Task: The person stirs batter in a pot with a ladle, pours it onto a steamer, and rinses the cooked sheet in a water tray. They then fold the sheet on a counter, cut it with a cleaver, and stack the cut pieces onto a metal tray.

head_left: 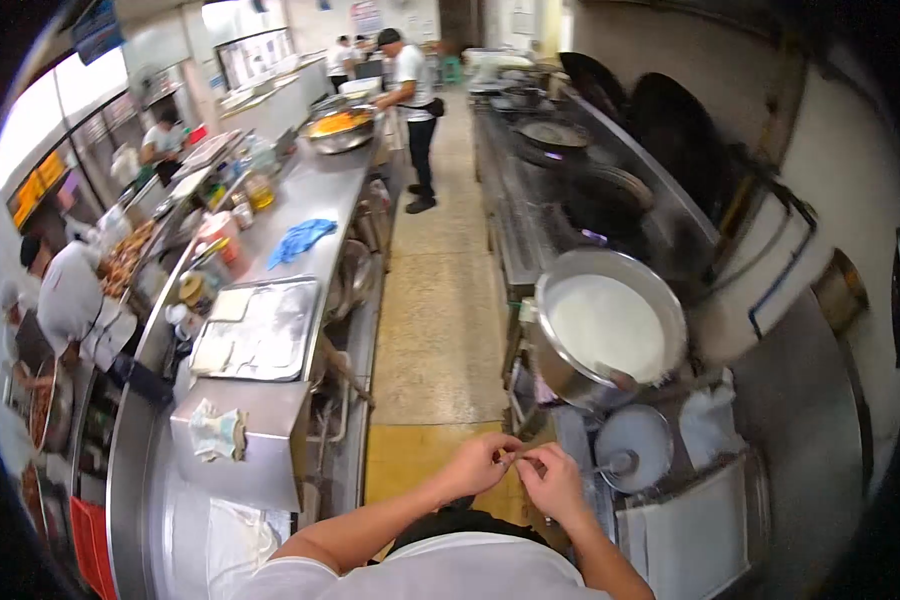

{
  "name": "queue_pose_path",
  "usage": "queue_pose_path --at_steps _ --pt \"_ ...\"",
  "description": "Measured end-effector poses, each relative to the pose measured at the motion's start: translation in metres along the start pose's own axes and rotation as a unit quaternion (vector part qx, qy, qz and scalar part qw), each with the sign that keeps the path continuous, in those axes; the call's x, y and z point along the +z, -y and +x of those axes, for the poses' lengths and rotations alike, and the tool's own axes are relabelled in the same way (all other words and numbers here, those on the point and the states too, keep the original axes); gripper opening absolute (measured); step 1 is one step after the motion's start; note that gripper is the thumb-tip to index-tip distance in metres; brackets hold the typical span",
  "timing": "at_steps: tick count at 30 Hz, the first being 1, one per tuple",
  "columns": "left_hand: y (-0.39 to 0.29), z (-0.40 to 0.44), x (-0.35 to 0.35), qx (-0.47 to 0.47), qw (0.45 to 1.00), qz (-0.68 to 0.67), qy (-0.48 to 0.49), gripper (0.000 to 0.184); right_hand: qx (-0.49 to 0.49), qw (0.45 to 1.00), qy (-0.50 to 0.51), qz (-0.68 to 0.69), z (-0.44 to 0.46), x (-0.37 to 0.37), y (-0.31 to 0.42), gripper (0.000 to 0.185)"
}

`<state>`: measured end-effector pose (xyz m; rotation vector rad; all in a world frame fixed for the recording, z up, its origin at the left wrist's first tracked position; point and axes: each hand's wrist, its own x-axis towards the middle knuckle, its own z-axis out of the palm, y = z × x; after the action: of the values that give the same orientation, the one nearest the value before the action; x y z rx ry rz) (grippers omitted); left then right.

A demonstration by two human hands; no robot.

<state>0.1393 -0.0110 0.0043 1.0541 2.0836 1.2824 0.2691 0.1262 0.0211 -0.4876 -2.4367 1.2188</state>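
Both of my hands meet in front of my body, above the yellow part of the floor. My left hand (482, 464) has its fingers pinched close to my right hand (550, 478), whose thumb and fingers are also pressed together. Something small and thin seems to be between the fingertips, too small to make out. To the right of my hands is a pan with pale liquid and a ladle (635, 448). Beyond it stands a large steel pot (560, 372) of white liquid.
On the left, a steel counter (275, 240) holds a metal tray (295, 352), a blue cloth (302, 240) and bottles. Dark woks (610, 200) line the stove at right. A co-worker (410, 85) stands in the aisle by a bowl; another co-worker (75, 295) bends at far left.
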Motion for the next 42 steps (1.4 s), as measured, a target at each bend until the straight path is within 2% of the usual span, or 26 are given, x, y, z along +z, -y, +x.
queue_pose_path --at_steps 2,6,10,15,18,21,24,25,28,29,32,35,38,41,42 --pt "0.012 0.005 -0.033 0.005 0.999 0.012 -0.035 0.024 -0.041 0.999 0.022 -0.019 0.031 0.022 0.011 0.02" --pt "0.028 0.011 -0.074 -0.014 0.997 0.024 -0.07 0.024 -0.054 0.996 0.073 -0.015 0.072 0.049 0.034 0.017" --pt "0.023 0.015 -0.087 -0.019 0.996 0.022 -0.083 0.025 -0.062 0.996 0.052 0.041 0.088 0.052 0.046 0.014" --pt "-0.008 0.031 -0.075 0.026 0.996 -0.008 -0.085 0.025 -0.097 0.995 0.035 0.0 0.092 0.011 0.058 0.012" --pt "-0.023 0.048 -0.056 0.091 0.991 -0.031 -0.089 0.024 -0.184 0.98 -0.021 -0.067 0.089 -0.02 0.054 0.014" --pt "-0.064 0.062 -0.044 0.044 0.997 -0.032 -0.052 0.024 -0.208 0.973 -0.07 -0.065 0.083 -0.063 0.055 0.015" --pt "-0.076 0.08 -0.023 0.1 0.994 -0.022 -0.036 0.024 -0.241 0.951 -0.158 -0.116 0.077 -0.114 0.065 0.017" --pt "-0.088 0.084 -0.022 0.086 0.996 -0.013 -0.017 0.024 -0.205 0.958 -0.126 -0.158 0.072 -0.132 0.063 0.036" --pt "-0.091 0.097 -0.01 0.152 0.988 -0.016 -0.006 0.024 -0.152 0.958 -0.09 -0.226 0.072 -0.156 0.057 0.055" --pt "-0.092 0.1 -0.008 0.147 0.989 -0.014 0.005 0.024 -0.132 0.961 -0.046 -0.237 0.073 -0.159 0.049 0.066" --pt "-0.09 0.115 -0.005 0.152 0.988 -0.006 0.024 0.026 -0.085 0.974 0.008 -0.211 0.079 -0.149 0.034 0.059" --pt "-0.081 0.136 -0.009 0.168 0.985 -0.004 0.046 0.03 -0.091 0.975 -0.001 -0.201 0.092 -0.133 0.02 0.052" --pt "-0.083 0.155 -0.018 0.149 0.986 0.006 0.07 0.031 -0.125 0.972 -0.044 -0.194 0.113 -0.119 0.028 0.04" --pt "-0.06 0.178 -0.018 0.175 0.982 0.019 0.062 0.031 -0.107 0.958 -0.173 -0.202 0.147 -0.126 0.018 0.031" --pt "-0.055 0.185 -0.019 0.174 0.982 0.021 0.069 0.031 -0.07 0.948 -0.225 -0.213 0.16 -0.137 0.012 0.027"
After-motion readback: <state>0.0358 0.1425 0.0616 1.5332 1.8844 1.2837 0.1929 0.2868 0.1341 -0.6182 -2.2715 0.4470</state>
